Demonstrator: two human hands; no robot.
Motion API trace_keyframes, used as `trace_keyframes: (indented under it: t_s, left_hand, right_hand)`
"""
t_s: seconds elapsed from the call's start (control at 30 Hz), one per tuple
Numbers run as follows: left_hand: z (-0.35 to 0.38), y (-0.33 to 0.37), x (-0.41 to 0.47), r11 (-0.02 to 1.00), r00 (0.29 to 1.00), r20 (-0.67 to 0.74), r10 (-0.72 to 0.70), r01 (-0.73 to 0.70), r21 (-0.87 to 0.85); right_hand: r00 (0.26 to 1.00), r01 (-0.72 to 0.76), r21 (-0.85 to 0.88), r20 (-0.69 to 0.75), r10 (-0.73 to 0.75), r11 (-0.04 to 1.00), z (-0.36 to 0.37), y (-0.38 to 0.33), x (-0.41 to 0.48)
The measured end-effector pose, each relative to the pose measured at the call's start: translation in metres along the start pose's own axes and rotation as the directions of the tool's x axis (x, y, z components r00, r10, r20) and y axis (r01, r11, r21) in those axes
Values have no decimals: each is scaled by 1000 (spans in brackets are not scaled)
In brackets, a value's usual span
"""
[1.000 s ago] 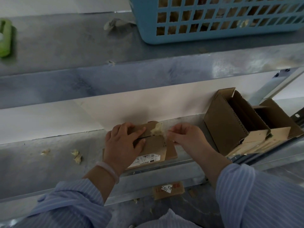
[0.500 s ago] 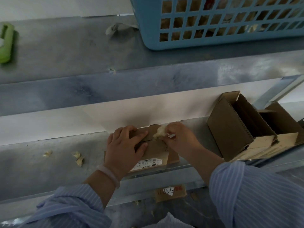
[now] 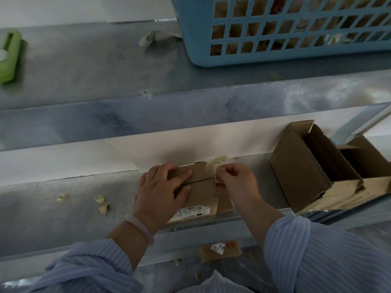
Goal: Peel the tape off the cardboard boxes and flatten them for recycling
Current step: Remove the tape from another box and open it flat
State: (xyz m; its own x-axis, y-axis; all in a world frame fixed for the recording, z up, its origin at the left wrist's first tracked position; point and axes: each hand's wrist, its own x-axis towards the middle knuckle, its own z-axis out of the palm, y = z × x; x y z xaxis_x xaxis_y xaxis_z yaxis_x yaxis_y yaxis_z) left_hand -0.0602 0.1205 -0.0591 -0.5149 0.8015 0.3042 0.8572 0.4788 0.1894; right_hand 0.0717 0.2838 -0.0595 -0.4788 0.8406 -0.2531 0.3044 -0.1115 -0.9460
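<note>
A small brown cardboard box [image 3: 203, 193] with a white shipping label lies on the metal shelf [image 3: 63, 225] near its front edge. My left hand [image 3: 163, 191] presses down on the box's top flaps, fingers spread over the seam. My right hand [image 3: 237, 182] pinches a crumpled wad of yellowish tape [image 3: 214, 163] at the box's far right corner, and a strip runs from the wad down to the box's right edge.
Two opened cardboard boxes [image 3: 313, 168] lie on their sides at the right of the shelf. A blue plastic basket [image 3: 285, 28] stands on the upper ledge, a green object [image 3: 9, 56] at far left. Tape scraps [image 3: 102, 204] lie left of the box. A labelled cardboard piece [image 3: 220, 249] lies below.
My right hand moved in to the box's right corner and took hold of the tape wad, then lifted it slightly up and back. The left hand stayed pressed on the box.
</note>
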Motion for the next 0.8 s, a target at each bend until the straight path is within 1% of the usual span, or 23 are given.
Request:
trace_keyframes:
  t_s: [0.03,0.1,0.17,0.2,0.27,0.37,0.4,0.47,0.5,0.53,0.57,0.6,0.67,0.7,0.73,0.8]
  left_hand:
    - [0,0,0,1000,1000,0,0,0,1]
    - [0,-1,0,1000,1000,5,-2,2,-1]
    - [-1,-1,1,1000,1000,11,-4,4,-10]
    - [-1,-1,1,1000,1000,11,-3,3,-14]
    - [-1,0,0,1000,1000,10,-5,5,-23]
    - [-2,1,1,1000,1000,16,-12,13,-28]
    - [-2,1,1,1000,1000,18,-13,13,-27]
    - [-3,2,1,1000,1000,20,-13,14,-25]
    - [-3,2,1,1000,1000,20,-14,15,-26]
    - [-3,2,1,1000,1000,18,-14,15,-27]
    - [-3,2,0,999,1000,17,-14,14,-31]
    - [-4,2,0,999,1000,15,-13,13,-36]
    - [-4,2,0,999,1000,13,-10,11,-41]
    - [-3,1,0,999,1000,14,-9,10,-37]
    - [-3,1,1,999,1000,18,-8,9,-31]
    - [-3,1,1,1000,1000,30,-8,8,-20]
  right_hand:
    - [999,43,-28,5,-43,999,-2,-1,0]
    - [981,191,-108,52,-186,976,-11,-5,-1]
    - [941,325,-171,160,-299,930,-20,-11,-1]
    - [916,383,-232,221,-335,894,-24,-15,-1]
    - [872,468,-372,343,-350,801,-29,-21,2]
    - [829,517,-442,473,-299,733,-34,-27,5]
    - [815,542,-477,498,-296,692,-33,-28,4]
    - [807,582,-591,505,-306,559,-25,-29,2]
    - [805,593,-626,490,-335,507,-21,-29,0]
    - [806,592,-645,461,-372,483,-17,-29,-1]
    - [811,583,-645,421,-407,493,-14,-28,-2]
    - [829,555,-632,370,-419,541,-14,-29,-3]
    - [877,478,-565,268,-398,673,-16,-28,-3]
    - [891,454,-535,245,-383,712,-18,-28,-3]
    - [889,457,-536,260,-377,710,-20,-27,-3]
    - [848,530,-591,360,-388,608,-22,-22,-1]
